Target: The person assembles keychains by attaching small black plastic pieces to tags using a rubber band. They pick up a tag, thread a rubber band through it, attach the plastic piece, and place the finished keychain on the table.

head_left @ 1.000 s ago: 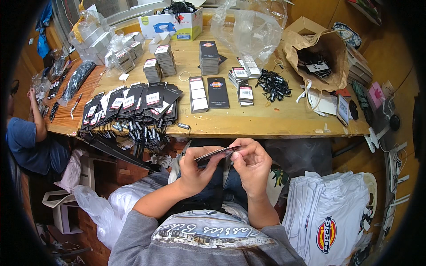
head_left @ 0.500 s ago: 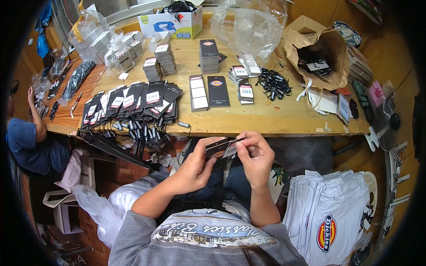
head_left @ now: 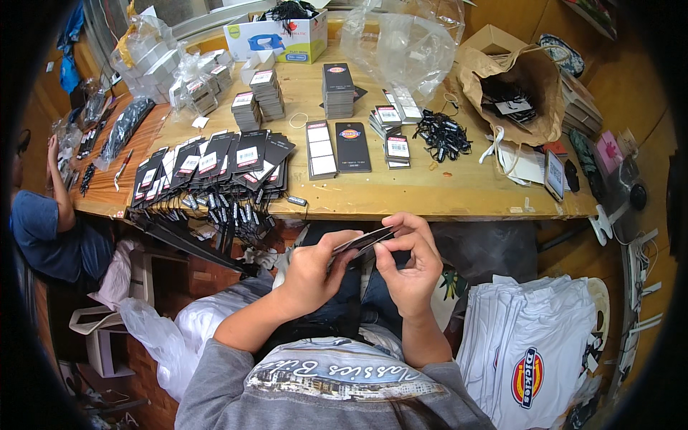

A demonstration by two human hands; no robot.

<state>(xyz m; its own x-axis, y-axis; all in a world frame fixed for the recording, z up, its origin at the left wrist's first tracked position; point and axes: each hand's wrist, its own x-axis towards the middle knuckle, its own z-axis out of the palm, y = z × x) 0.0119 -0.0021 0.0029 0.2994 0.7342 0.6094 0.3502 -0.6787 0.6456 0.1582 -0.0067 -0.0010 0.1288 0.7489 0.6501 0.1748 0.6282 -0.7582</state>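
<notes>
Above my lap, my left hand (head_left: 309, 271) pinches dark cardboard hang tags (head_left: 363, 239) between thumb and fingers. They are tilted nearly edge-on, so their printed faces hardly show. At their other end my right hand (head_left: 411, 266) grips the tags' corner with thumb and fingertips. Beyond my hands, a black hang tag (head_left: 352, 147) lies flat beside a strip of white-labelled tags (head_left: 321, 149). Small stacks of barcode tags (head_left: 396, 148) sit to their right, next to a heap of black tag strings (head_left: 441, 135). A taller stack of black tags (head_left: 337, 90) stands behind.
Many strung tags (head_left: 215, 163) fan over the table's front left edge, strings hanging down. A paper bag (head_left: 473, 86) and a phone (head_left: 555, 175) are at right. Folded white shirts (head_left: 494, 337) are piled at my lower right. A co-worker (head_left: 46, 229) sits at far left.
The hang tags in my hands have turned from showing their printed faces to nearly edge-on. My right fingers have shifted slightly along their edge. The co-worker's hand has moved a little.
</notes>
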